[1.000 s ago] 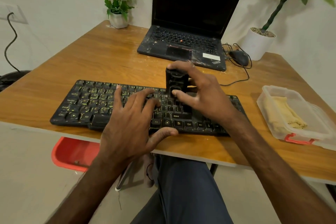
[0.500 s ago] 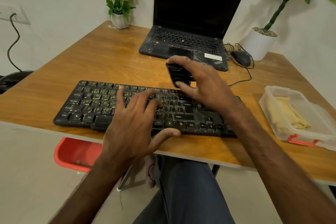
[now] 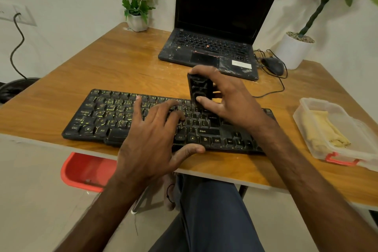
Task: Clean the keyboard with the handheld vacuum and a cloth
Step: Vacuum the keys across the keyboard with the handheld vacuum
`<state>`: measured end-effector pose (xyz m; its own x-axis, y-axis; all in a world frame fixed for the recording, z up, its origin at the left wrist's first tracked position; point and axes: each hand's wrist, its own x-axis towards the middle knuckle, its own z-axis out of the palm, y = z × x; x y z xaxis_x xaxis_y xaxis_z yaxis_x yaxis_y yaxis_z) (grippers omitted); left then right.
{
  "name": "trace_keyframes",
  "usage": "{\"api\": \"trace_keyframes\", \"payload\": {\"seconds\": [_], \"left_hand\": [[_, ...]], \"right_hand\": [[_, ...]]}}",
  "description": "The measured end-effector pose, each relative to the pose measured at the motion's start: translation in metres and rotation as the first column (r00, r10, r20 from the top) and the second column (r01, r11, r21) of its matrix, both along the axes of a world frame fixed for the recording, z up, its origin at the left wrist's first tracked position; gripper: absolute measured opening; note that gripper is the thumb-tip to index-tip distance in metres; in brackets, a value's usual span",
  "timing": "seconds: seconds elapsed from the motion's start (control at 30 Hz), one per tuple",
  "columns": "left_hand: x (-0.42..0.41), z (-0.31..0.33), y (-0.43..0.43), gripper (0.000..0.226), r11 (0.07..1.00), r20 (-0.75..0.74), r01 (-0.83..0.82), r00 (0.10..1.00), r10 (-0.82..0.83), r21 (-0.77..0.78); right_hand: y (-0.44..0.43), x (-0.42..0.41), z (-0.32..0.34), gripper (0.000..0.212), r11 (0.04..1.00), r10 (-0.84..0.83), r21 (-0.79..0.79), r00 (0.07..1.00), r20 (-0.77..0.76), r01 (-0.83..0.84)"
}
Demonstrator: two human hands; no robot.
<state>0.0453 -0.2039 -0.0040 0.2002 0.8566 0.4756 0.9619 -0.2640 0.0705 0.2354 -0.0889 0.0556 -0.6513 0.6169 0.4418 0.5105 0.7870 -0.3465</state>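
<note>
A black keyboard [image 3: 106, 116] with yellowish key legends lies along the near edge of the wooden table [image 3: 114, 67]. My left hand [image 3: 149, 141] rests flat on its middle keys, fingers spread, thumb at the front edge. My right hand [image 3: 229, 98] grips a small black handheld vacuum [image 3: 199, 88], held upright with its lower end on the keys near the keyboard's upper right. A yellow cloth [image 3: 325, 131] lies folded inside a clear plastic box [image 3: 306, 106] at the right.
An open black laptop [image 3: 216, 26] stands behind the keyboard, with a wired mouse [image 3: 273, 65] and its cable to the right. A flower pot [image 3: 137, 22] and a white plant pot [image 3: 294, 49] sit at the back. A red stool [image 3: 81, 172] is under the table.
My right hand moved the vacuum from the right-centre keys up toward the keyboard's back edge. My left hand stayed on the keys.
</note>
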Motion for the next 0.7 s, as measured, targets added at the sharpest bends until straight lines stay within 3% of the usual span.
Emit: {"api": "trace_keyframes", "payload": {"seconds": [0.1, 0.2, 0.3, 0.4, 0.53, 0.63, 0.7], "left_hand": [[0.000, 0.001, 0.000, 0.086, 1.000, 0.000, -0.001, 1.000, 0.001, -0.009], [0.000, 0.000, 0.000, 0.085, 1.000, 0.004, -0.001, 1.000, 0.001, -0.011], [0.000, -0.001, 0.000, 0.086, 1.000, 0.000, -0.002, 1.000, 0.002, -0.020], [0.000, 0.001, 0.000, 0.086, 1.000, 0.002, -0.002, 1.000, 0.002, -0.024], [0.001, 0.001, 0.000, 0.086, 0.999, 0.005, -0.005, 1.000, 0.005, -0.034], [0.001, 0.001, 0.001, 0.086, 0.999, 0.011, -0.001, 1.000, 0.001, -0.036], [0.001, 0.001, 0.001, 0.085, 0.999, 0.014, -0.003, 1.000, 0.003, -0.040]], "right_hand": [[0.004, 0.005, 0.003, 0.063, 0.996, -0.087, 0.025, 0.995, -0.042, 0.088], [-0.006, 0.001, 0.002, 0.061, 0.996, -0.010, -0.092, 0.984, -0.177, -0.007], [-0.006, 0.000, -0.006, 0.063, 0.999, 0.002, -0.040, 0.997, -0.083, -0.005], [0.003, 0.005, -0.003, 0.065, 0.990, -0.114, 0.082, 0.993, 0.018, 0.112], [-0.007, 0.007, 0.000, 0.062, 0.994, -0.031, -0.104, 0.985, -0.168, 0.013], [-0.007, 0.012, -0.005, 0.064, 0.998, -0.055, -0.043, 0.994, -0.092, 0.051], [-0.003, 0.017, -0.003, 0.063, 0.994, -0.109, -0.034, 0.984, -0.138, 0.105]]}}
